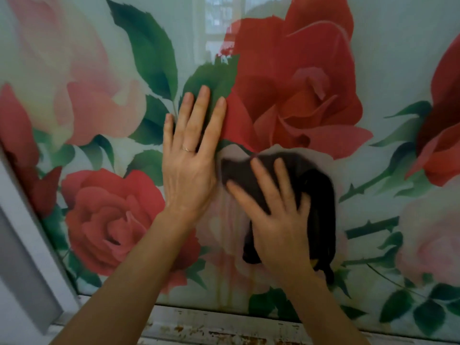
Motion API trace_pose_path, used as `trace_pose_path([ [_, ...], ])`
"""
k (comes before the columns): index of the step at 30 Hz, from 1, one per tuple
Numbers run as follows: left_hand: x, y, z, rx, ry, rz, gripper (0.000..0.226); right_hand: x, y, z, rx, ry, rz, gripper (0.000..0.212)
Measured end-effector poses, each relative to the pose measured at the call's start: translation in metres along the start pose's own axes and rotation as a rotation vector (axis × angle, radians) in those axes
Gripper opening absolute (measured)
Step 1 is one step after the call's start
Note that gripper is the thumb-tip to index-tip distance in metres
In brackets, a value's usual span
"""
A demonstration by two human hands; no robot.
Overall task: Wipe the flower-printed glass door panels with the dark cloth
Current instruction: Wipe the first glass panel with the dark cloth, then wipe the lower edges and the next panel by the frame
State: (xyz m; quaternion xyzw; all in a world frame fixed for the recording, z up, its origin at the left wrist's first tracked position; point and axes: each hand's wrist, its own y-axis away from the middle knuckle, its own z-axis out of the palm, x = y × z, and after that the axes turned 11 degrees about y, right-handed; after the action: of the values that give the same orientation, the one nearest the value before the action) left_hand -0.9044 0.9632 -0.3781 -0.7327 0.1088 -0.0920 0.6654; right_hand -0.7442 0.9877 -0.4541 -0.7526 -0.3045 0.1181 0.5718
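Two bare forearms (129,282) rise from the bottom edge of the frame, cut off below the elbows. Right of centre, the dark cloth (321,192) lies bunched against the flower-printed glass door panel (388,70). The right hand (278,220) presses on it with its fingers (261,175) spread and fairly straight, released rather than clenched. Motion blur smears this hand and the cloth's upper edge, and the hand hides much of the cloth; a dark tail hangs out below the wrist. Just left of the cloth, the left hand (189,170) lies flat on the glass, fingers straight and together, a thin ring (188,149) on one of them. Faint drip streaks run down the pale rose below the hands. At top centre a hazy window reflection (219,23) washes over the print. A white frame (25,220) runs down the lower left, and the chipped bottom rail (224,329) is partly cut off.
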Motion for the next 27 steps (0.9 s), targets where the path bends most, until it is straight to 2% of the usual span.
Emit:
trace_pose_path([
  [2, -0.001, 0.0, -0.002, 0.001, 0.003, 0.002, 0.041, -0.004, 0.019, 0.004, -0.075, 0.009, -0.099, 0.063],
  [4, -0.002, 0.002, -0.004, 0.006, 0.0, 0.002, 0.041, -0.001, 0.021, 0.004, -0.075, 0.005, -0.136, 0.06],
  [8, -0.008, 0.006, -0.01, 0.003, -0.01, -0.032, 0.044, 0.004, -0.022, -0.006, 0.074, -0.014, 0.064, 0.056],
  [10, -0.012, 0.009, -0.013, 0.0, -0.023, -0.032, 0.044, 0.003, -0.051, -0.009, 0.174, -0.005, 0.17, 0.046],
  [13, -0.014, 0.011, -0.016, -0.013, -0.023, -0.023, 0.042, -0.004, -0.072, -0.006, 0.246, 0.034, 0.223, 0.042],
  [16, -0.016, 0.012, -0.015, 0.01, -0.029, -0.005, 0.039, -0.014, -0.055, 0.004, 0.227, 0.115, 0.122, 0.042],
  [22, -0.024, 0.02, -0.011, 0.052, -0.073, -0.044, 0.045, -0.018, 0.002, 0.013, -0.016, 0.092, -0.171, 0.057],
  [25, -0.03, 0.023, -0.014, 0.057, -0.121, -0.055, 0.043, -0.016, 0.002, 0.007, -0.025, 0.056, -0.15, 0.058],
  [27, -0.034, 0.022, -0.017, 0.064, -0.143, -0.054, 0.043, -0.013, -0.016, 0.003, 0.06, 0.052, -0.062, 0.049],
])
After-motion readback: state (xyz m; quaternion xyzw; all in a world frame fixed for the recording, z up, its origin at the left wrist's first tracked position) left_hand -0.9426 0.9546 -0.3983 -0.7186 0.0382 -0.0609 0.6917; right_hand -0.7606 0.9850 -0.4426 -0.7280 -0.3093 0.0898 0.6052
